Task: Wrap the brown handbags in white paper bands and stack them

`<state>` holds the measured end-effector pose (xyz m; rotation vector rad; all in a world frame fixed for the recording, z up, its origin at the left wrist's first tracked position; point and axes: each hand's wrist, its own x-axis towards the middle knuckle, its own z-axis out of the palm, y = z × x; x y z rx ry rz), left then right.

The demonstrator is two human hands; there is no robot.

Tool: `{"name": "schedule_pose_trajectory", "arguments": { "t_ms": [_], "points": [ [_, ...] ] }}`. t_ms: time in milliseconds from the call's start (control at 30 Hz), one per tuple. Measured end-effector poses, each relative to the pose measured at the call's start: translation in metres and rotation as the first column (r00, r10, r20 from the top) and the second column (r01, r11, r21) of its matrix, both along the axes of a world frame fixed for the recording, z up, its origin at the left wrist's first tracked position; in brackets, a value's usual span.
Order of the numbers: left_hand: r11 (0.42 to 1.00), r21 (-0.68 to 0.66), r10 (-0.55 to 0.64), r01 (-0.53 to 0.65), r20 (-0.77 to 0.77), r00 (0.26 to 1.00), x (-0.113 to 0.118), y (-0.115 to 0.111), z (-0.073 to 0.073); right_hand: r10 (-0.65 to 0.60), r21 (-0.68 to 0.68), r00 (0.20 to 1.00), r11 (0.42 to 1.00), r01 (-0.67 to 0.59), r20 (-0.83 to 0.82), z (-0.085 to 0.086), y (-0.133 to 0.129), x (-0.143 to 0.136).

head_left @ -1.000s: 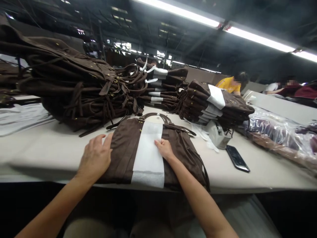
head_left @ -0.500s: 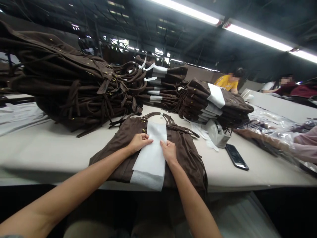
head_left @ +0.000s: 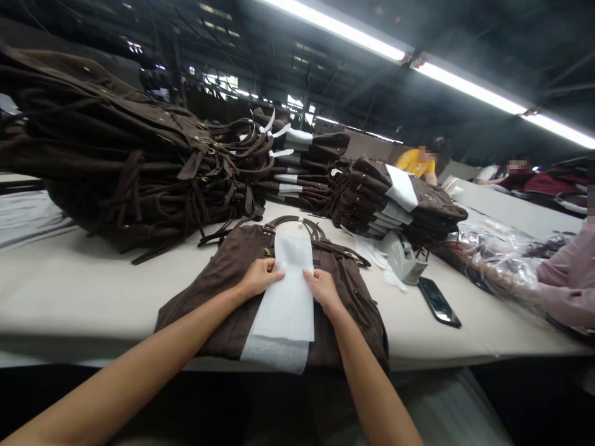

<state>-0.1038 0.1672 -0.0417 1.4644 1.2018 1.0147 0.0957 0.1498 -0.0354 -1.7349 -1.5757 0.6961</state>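
A dark brown handbag [head_left: 356, 325] lies flat at the table's front edge, its looped handles [head_left: 284, 219] pointing away from me. Down its middle runs a white strip of soft, paper-like sheet [head_left: 289, 306], in two layers that show at the lower end. My left hand [head_left: 258, 277] pinches the strip's left edge, thumb on top and fingers curled. On the opposite edge, my right hand [head_left: 323, 288] grips the same strip between thumb and fingers. Both hands rest over the bag, roughly level with each other. The fingertips under the strip are hidden.
Brown bags are piled at left [head_left: 139, 148], with more stacks behind [head_left: 320, 145] and at right [head_left: 372, 186]. A grey tape dispenser [head_left: 405, 260] and phone [head_left: 439, 302] lie on the white table [head_left: 69, 279]. Plastic-wrapped goods [head_left: 504, 263] and a person's pink sleeve [head_left: 564, 272] are farther right.
My right hand has shifted slightly outward with the strip's right edge, and the upper layer lies a little straighter. The camera view has moved slightly.
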Motion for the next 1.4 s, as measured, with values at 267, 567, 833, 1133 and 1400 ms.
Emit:
{"name": "schedule_pose_trajectory", "arguments": {
  "t_ms": [267, 567, 833, 1133, 1400],
  "points": [
    [0.999, 0.053, 0.015, -0.015, -0.001, 1.0, -0.002, -0.001, 0.002, -0.184, 0.196, 0.967, 0.969, 0.149, 0.175, 0.044, 0.066, -0.002],
    [1.0, 0.018, -0.019, 0.018, 0.102, 0.995, 0.0, 0.006, -0.001, -0.207, 0.156, 0.978, 0.967, 0.2, 0.031, 0.034, 0.132, -0.024],
    [0.998, -0.043, -0.028, 0.036, 0.164, 0.986, 0.002, -0.001, 0.001, -0.38, 0.182, 0.924, 0.906, 0.382, -0.047, 0.009, 0.095, 0.005],
    [1.0, 0.025, 0.014, -0.017, 0.129, 0.992, -0.003, -0.009, 0.004, -0.434, 0.137, 0.901, 0.893, 0.429, 0.001, 0.014, 0.082, -0.003],
    [0.993, 0.119, 0.017, -0.028, 0.088, 0.996, -0.002, -0.007, 0.003, -0.225, 0.013, 0.969, 0.974, 0.225, 0.103, 0.039, 0.113, 0.003]
  ]
}}
